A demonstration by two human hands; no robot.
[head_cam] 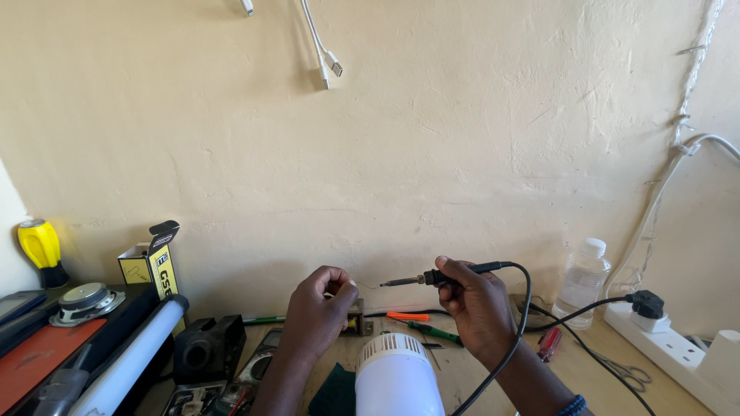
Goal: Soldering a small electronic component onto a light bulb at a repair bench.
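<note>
My right hand (474, 304) grips a black soldering iron (432, 277) with its metal tip pointing left, a black cord looping down from its rear. My left hand (320, 308) pinches a thin strand of solder wire (364, 284) that arcs toward the iron's tip. Just behind my left hand sits a small metal component with yellow on it (356, 317), partly hidden by my fingers. The tip and the wire end are close together above the bench.
A white lamp head (397, 374) stands at the front middle. Green and orange screwdrivers (432, 331) lie behind, a red one (549, 344) to the right, next to a plastic bottle (582, 281), scissors and a white power strip (671, 339). Left: multimeter, black block, speaker, yellow box.
</note>
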